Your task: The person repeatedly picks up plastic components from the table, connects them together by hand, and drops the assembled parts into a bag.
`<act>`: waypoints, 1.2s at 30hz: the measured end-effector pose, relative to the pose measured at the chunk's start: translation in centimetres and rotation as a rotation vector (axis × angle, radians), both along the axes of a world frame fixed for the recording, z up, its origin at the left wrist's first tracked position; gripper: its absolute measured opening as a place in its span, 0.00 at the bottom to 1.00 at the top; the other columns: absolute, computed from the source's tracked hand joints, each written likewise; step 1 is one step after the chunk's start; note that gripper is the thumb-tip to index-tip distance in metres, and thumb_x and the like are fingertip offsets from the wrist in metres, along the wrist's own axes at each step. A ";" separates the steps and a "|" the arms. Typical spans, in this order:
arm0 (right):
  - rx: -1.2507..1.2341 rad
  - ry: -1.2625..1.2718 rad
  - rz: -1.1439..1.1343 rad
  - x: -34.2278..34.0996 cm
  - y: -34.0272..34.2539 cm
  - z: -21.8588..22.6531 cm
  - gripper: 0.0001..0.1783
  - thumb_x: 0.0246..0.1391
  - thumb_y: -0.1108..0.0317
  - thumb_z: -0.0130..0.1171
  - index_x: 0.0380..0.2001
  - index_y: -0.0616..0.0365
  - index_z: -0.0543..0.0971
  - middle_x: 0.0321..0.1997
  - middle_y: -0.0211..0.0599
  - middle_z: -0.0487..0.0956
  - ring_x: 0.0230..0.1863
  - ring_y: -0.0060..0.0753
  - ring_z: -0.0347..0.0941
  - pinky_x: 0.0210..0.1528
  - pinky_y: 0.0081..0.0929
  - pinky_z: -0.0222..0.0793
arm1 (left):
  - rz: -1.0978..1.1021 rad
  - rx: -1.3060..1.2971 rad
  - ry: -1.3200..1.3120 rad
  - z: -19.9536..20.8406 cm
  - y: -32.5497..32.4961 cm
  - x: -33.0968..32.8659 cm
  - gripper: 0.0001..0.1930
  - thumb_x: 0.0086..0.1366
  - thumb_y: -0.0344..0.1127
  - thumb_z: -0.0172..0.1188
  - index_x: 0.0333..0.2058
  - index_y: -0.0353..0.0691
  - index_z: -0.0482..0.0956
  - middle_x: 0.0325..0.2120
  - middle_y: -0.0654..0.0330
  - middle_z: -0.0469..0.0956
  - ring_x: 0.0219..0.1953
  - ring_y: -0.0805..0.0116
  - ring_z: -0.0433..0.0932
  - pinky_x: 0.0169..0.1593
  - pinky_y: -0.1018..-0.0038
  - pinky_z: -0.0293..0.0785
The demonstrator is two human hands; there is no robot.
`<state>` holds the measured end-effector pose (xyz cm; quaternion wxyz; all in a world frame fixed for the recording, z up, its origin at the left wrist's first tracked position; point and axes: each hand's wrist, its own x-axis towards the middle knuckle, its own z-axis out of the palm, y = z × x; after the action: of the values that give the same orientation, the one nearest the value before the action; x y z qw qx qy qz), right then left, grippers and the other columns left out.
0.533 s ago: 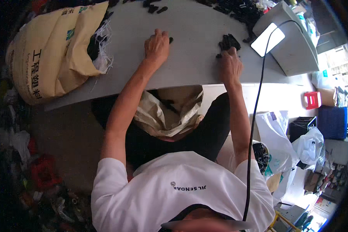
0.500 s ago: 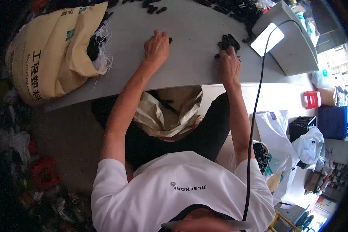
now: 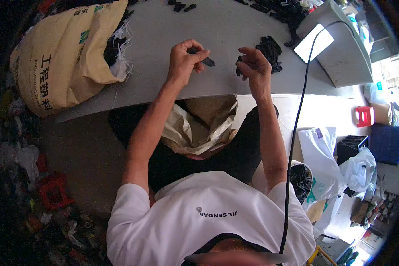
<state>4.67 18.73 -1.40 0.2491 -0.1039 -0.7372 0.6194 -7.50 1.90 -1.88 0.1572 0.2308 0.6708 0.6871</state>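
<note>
Above the grey tabletop, my left hand pinches a slim black plastic piece that points to the right. Across from it, my right hand grips a small black part between thumb and fingers; its exact kind is too small to make out. The two parts are apart. Just beyond my right hand lies a small heap of black plastic parts.
A tan woven sack with black parts at its mouth lies on the left. An opened sack hangs at my lap below the table edge. More black parts lie at the far side. A bright panel and black cable stand right.
Both hands have come up and nearer to each other. My right hand has left the small heap with a black part; the left now shows its black piece clearly.
</note>
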 end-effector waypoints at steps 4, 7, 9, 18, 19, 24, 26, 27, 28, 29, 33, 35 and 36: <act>-0.196 0.064 0.094 0.1 -0.9 0.8 0.12 0.47 0.80 0.56 0.38 0.63 0.76 0.25 0.31 0.74 0.21 0.20 0.70 0.22 0.18 0.67 | -0.008 0.126 -0.165 -0.5 0.6 1.8 0.07 0.61 0.34 0.58 0.28 0.37 0.76 0.18 0.62 0.75 0.15 0.76 0.74 0.16 0.80 0.70; -0.335 0.118 0.090 -0.2 -1.8 0.7 0.08 0.48 0.79 0.56 0.34 0.65 0.76 0.24 0.33 0.75 0.18 0.20 0.70 0.18 0.16 0.67 | -0.044 0.205 -0.189 -0.7 1.2 2.8 0.09 0.63 0.35 0.55 0.29 0.35 0.76 0.20 0.61 0.75 0.18 0.74 0.76 0.19 0.78 0.73; -0.386 0.118 0.069 -0.2 -2.8 0.8 0.05 0.49 0.79 0.56 0.32 0.66 0.76 0.23 0.35 0.76 0.17 0.19 0.71 0.16 0.14 0.68 | -0.052 0.233 -0.206 -0.4 1.3 3.6 0.09 0.64 0.35 0.54 0.30 0.34 0.76 0.21 0.61 0.76 0.19 0.73 0.77 0.21 0.78 0.74; -0.254 0.047 -0.068 0.6 -5.7 0.4 0.07 0.50 0.71 0.61 0.26 0.63 0.74 0.20 0.31 0.74 0.15 0.19 0.66 0.15 0.18 0.61 | -0.098 0.281 -0.149 -0.3 1.1 5.7 0.07 0.63 0.31 0.53 0.32 0.33 0.75 0.24 0.61 0.75 0.19 0.77 0.73 0.25 0.80 0.71; -0.253 0.046 -0.067 0.9 -5.6 0.5 0.07 0.50 0.71 0.61 0.26 0.63 0.74 0.20 0.31 0.74 0.15 0.19 0.66 0.15 0.18 0.61 | -0.075 0.272 -0.122 -0.2 1.0 5.8 0.06 0.62 0.30 0.53 0.32 0.34 0.76 0.24 0.61 0.75 0.20 0.78 0.72 0.25 0.81 0.70; 0.440 0.163 -0.151 1.8 -4.7 0.5 0.07 0.47 0.74 0.62 0.29 0.65 0.74 0.33 0.35 0.71 0.29 0.20 0.70 0.25 0.17 0.67 | -0.030 0.278 0.015 0.5 0.0 7.0 0.06 0.62 0.30 0.54 0.36 0.36 0.75 0.27 0.63 0.75 0.24 0.79 0.73 0.28 0.82 0.71; 0.236 0.212 -0.082 1.8 -5.1 0.6 0.07 0.46 0.76 0.62 0.29 0.65 0.74 0.37 0.36 0.70 0.32 0.22 0.70 0.26 0.17 0.69 | 0.023 0.321 0.074 1.4 -0.3 7.9 0.10 0.63 0.34 0.55 0.40 0.36 0.73 0.30 0.62 0.75 0.30 0.77 0.74 0.33 0.80 0.72; 0.031 0.262 -0.012 1.9 -5.4 0.7 0.08 0.44 0.78 0.63 0.29 0.66 0.74 0.40 0.38 0.68 0.35 0.24 0.71 0.27 0.18 0.70 | 0.021 0.320 0.070 1.7 -0.4 8.2 0.10 0.63 0.34 0.55 0.40 0.36 0.73 0.30 0.62 0.75 0.30 0.77 0.74 0.33 0.80 0.72; 0.030 0.258 -0.014 2.3 -5.4 0.9 0.08 0.44 0.78 0.63 0.29 0.66 0.74 0.40 0.38 0.68 0.35 0.24 0.71 0.27 0.18 0.70 | 0.010 0.266 0.114 1.9 -0.6 8.4 0.12 0.63 0.36 0.55 0.42 0.36 0.72 0.32 0.60 0.75 0.31 0.75 0.74 0.35 0.78 0.72; 0.005 0.266 0.027 2.7 -5.5 1.0 0.07 0.45 0.78 0.62 0.29 0.67 0.74 0.42 0.37 0.67 0.38 0.23 0.70 0.30 0.17 0.74 | 0.002 0.210 0.159 2.1 -0.9 8.5 0.14 0.64 0.37 0.55 0.43 0.35 0.71 0.33 0.59 0.74 0.33 0.72 0.74 0.37 0.76 0.73; 0.089 0.314 0.060 2.8 -5.3 1.1 0.07 0.46 0.78 0.62 0.27 0.68 0.74 0.43 0.36 0.67 0.39 0.21 0.71 0.32 0.15 0.77 | -0.010 0.034 0.399 2.2 -1.5 8.8 0.14 0.64 0.39 0.55 0.43 0.35 0.71 0.32 0.57 0.74 0.33 0.69 0.75 0.37 0.73 0.72; 0.065 0.287 0.077 3.1 -5.3 1.5 0.07 0.46 0.77 0.62 0.26 0.68 0.74 0.42 0.36 0.68 0.38 0.22 0.71 0.32 0.15 0.76 | -0.006 -0.009 0.438 1.9 -1.6 8.5 0.15 0.64 0.41 0.54 0.41 0.35 0.72 0.30 0.57 0.74 0.33 0.68 0.75 0.37 0.72 0.71; 0.044 0.262 0.095 3.3 -5.2 1.7 0.08 0.46 0.77 0.62 0.26 0.68 0.74 0.42 0.37 0.68 0.37 0.22 0.71 0.31 0.16 0.75 | -0.007 -0.009 0.437 1.9 -1.7 8.4 0.15 0.64 0.41 0.54 0.41 0.35 0.72 0.30 0.57 0.74 0.33 0.68 0.75 0.37 0.72 0.71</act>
<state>7.94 13.50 0.26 0.3159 0.0186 -0.7158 0.6225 0.88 0.23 -0.02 0.0116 0.3760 0.6910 0.6172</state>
